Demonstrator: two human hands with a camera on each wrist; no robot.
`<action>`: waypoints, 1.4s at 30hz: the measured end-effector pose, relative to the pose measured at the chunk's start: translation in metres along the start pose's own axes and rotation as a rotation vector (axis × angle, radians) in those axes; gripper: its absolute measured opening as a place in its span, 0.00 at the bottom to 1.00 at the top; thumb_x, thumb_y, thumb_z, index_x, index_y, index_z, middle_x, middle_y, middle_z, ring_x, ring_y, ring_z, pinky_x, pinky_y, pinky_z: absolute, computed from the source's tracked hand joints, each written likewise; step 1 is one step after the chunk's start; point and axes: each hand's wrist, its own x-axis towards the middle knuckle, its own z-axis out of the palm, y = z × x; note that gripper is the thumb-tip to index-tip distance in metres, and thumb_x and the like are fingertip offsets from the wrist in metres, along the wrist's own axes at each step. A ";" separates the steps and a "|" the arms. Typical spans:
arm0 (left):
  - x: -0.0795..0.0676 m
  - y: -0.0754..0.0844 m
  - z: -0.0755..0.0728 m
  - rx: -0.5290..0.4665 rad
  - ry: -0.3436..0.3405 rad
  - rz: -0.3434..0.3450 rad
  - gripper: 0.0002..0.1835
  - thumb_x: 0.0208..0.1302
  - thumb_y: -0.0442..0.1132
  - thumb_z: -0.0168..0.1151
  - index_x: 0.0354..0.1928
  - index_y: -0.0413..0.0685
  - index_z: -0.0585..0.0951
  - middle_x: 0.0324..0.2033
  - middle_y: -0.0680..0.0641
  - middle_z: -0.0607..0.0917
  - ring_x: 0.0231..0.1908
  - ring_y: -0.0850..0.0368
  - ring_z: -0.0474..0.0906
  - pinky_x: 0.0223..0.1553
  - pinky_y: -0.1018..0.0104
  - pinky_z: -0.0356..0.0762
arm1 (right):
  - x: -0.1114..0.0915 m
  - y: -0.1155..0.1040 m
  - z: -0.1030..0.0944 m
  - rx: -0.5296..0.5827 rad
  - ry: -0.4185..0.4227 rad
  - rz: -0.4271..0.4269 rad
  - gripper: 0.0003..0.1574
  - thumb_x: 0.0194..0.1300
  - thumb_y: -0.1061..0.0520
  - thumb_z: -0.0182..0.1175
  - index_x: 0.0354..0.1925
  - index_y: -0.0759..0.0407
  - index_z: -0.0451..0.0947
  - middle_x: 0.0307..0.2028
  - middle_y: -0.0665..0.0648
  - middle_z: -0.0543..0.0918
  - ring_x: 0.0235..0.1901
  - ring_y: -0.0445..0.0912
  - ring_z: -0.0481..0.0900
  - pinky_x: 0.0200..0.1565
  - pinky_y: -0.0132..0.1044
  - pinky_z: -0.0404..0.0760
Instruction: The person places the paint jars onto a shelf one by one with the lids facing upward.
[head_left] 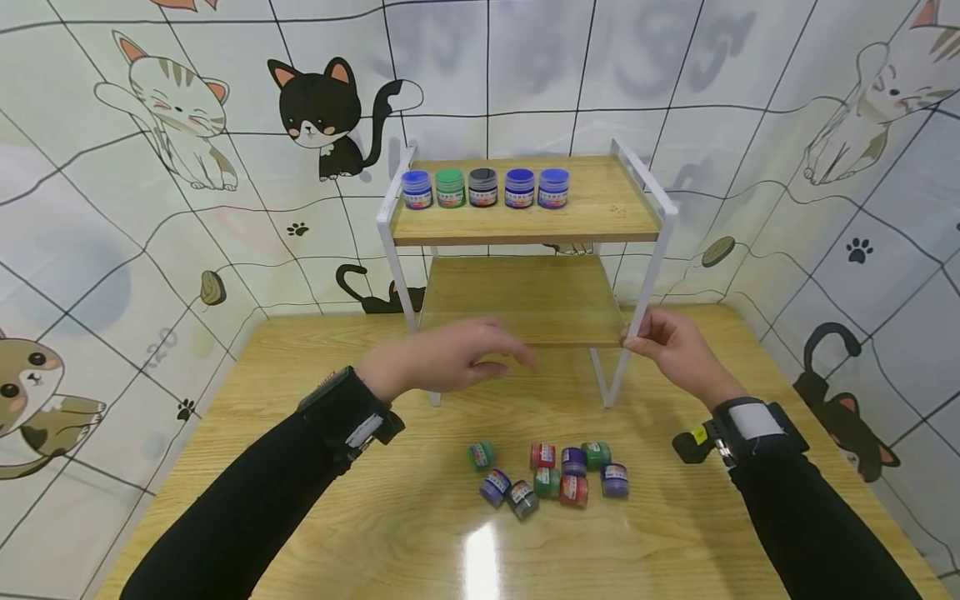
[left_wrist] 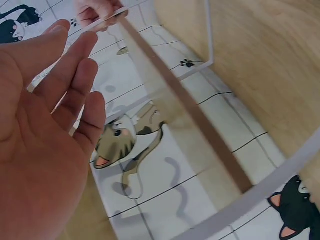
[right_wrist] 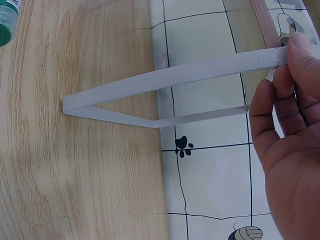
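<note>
A two-tier shelf (head_left: 525, 230) with wooden boards and white metal legs stands at the back of the table. My right hand (head_left: 678, 350) pinches the white leg (right_wrist: 175, 75) at the lower board's right front corner, thumb on the leg's face. In front of the lower board (head_left: 525, 300), my left hand (head_left: 457, 354) hovers with loosely bent fingers (left_wrist: 85, 80) and nothing in it. Several small paint jars, among them a blue jar (head_left: 553, 188), a black jar (head_left: 483, 187) and a green jar (head_left: 451, 188), are lined up on the top board.
Several more paint jars lie grouped on the table (head_left: 337, 517) before the shelf, including a red jar (head_left: 573, 491), a grey jar (head_left: 522, 498) and a purple jar (head_left: 615, 481). Cat-patterned wall covering (head_left: 525, 75) surrounds the table behind and at both sides.
</note>
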 end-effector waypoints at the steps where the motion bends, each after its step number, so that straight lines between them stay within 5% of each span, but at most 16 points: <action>1: -0.001 -0.001 0.003 -0.007 -0.014 -0.010 0.17 0.73 0.35 0.53 0.59 0.54 0.79 0.58 0.56 0.81 0.61 0.59 0.71 0.64 0.64 0.68 | 0.000 0.000 0.000 -0.001 0.000 -0.001 0.07 0.67 0.64 0.60 0.34 0.68 0.74 0.36 0.48 0.85 0.39 0.30 0.81 0.43 0.22 0.79; 9: -0.008 -0.015 0.033 -0.107 -0.135 -0.094 0.15 0.74 0.38 0.52 0.59 0.54 0.78 0.57 0.55 0.81 0.58 0.60 0.74 0.61 0.64 0.72 | 0.000 0.000 0.000 0.008 -0.001 -0.010 0.07 0.67 0.64 0.59 0.34 0.68 0.74 0.35 0.44 0.84 0.39 0.30 0.81 0.43 0.22 0.79; 19: -0.015 -0.031 0.078 -0.103 -0.208 -0.164 0.14 0.71 0.37 0.56 0.56 0.56 0.80 0.54 0.56 0.83 0.50 0.60 0.78 0.55 0.65 0.75 | -0.001 -0.001 0.000 0.000 0.003 -0.009 0.06 0.67 0.64 0.60 0.34 0.68 0.74 0.36 0.48 0.84 0.39 0.30 0.81 0.43 0.22 0.79; 34: -0.012 -0.053 0.127 0.033 -0.194 -0.313 0.16 0.68 0.48 0.61 0.56 0.60 0.80 0.52 0.56 0.83 0.43 0.63 0.79 0.49 0.66 0.76 | -0.001 0.001 0.001 0.010 0.004 -0.017 0.06 0.67 0.64 0.60 0.34 0.68 0.74 0.36 0.49 0.84 0.38 0.31 0.81 0.42 0.23 0.79; 42: -0.012 -0.050 0.134 0.019 -0.210 -0.386 0.17 0.65 0.52 0.62 0.55 0.59 0.80 0.47 0.53 0.83 0.46 0.60 0.78 0.49 0.63 0.76 | 0.000 0.001 0.000 0.017 0.004 -0.025 0.08 0.67 0.64 0.60 0.32 0.68 0.73 0.35 0.46 0.84 0.39 0.30 0.81 0.43 0.22 0.79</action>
